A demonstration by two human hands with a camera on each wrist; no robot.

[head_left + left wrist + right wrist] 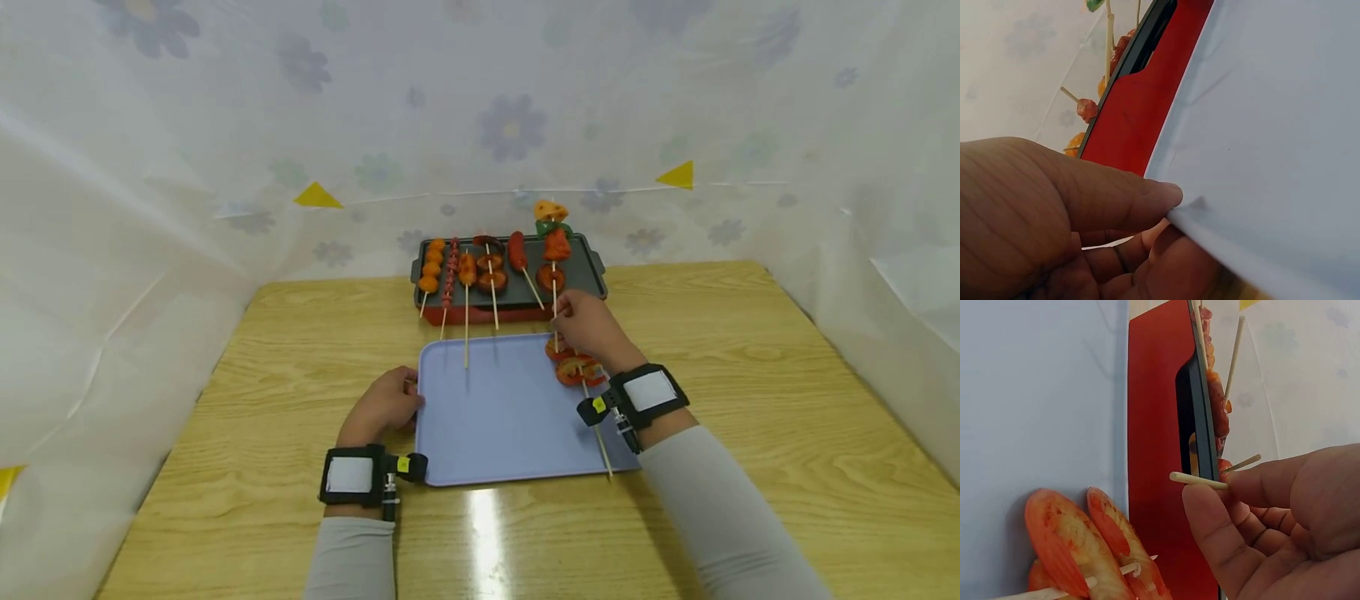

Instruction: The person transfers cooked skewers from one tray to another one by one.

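Left hand (386, 402) pinches the tray (487, 417) by its edge; right hand (591, 329) pinches a pepper skewer (557, 244) by its stick, before the grill (587, 279).

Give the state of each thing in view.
Left hand: pinching the tray
Right hand: pinching the stick of the held skewer
Tray: pinched at its left edge
Grill: behind the tray; on or off unclear
Held skewer: food end at the grill's right
Tray skewer: lying on the tray's right side
Five other skewers: lying on the grill
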